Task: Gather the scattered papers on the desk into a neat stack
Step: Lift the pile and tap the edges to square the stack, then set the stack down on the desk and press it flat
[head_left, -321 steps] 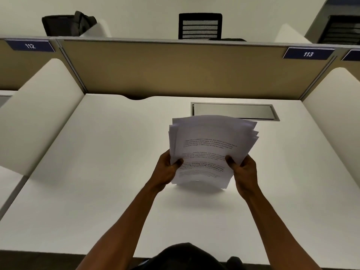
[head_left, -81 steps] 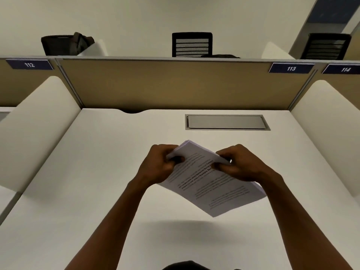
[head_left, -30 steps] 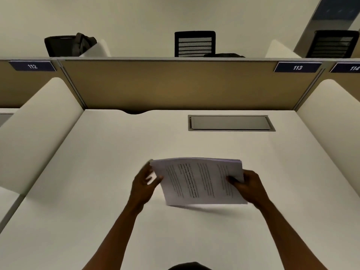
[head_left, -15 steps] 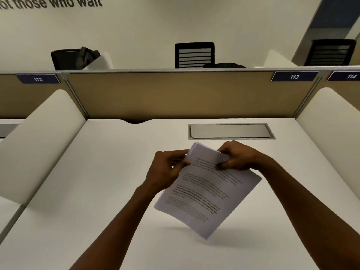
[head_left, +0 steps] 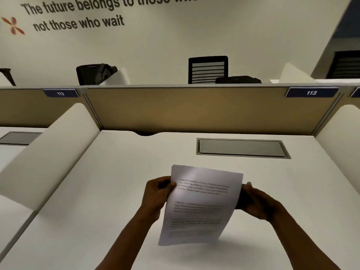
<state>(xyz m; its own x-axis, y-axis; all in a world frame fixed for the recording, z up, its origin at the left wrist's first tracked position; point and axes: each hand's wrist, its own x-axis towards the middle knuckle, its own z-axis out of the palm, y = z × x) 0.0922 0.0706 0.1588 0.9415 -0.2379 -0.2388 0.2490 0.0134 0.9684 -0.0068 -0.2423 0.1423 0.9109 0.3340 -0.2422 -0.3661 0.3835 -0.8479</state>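
A squared-up stack of printed white papers [head_left: 200, 205] stands nearly upright above the white desk [head_left: 97, 191], its printed face toward me and its lower edge close to the desktop. My left hand [head_left: 157, 195] grips the stack's left edge, thumb on the front sheet. My right hand [head_left: 255, 201] holds the right edge, with most of its fingers hidden behind the sheets. No loose sheets lie on the desk.
A grey cable-tray lid [head_left: 241, 148] is set into the desk behind the papers. A tan partition [head_left: 194, 110] closes the back, and white side dividers [head_left: 48, 152] flank the desk. Black chairs [head_left: 207, 69] stand beyond the partition.
The stack has turned from a tilted diagonal hold to upright portrait. My hands have shifted from its top corner to its left and right edges. The camera has tilted up.
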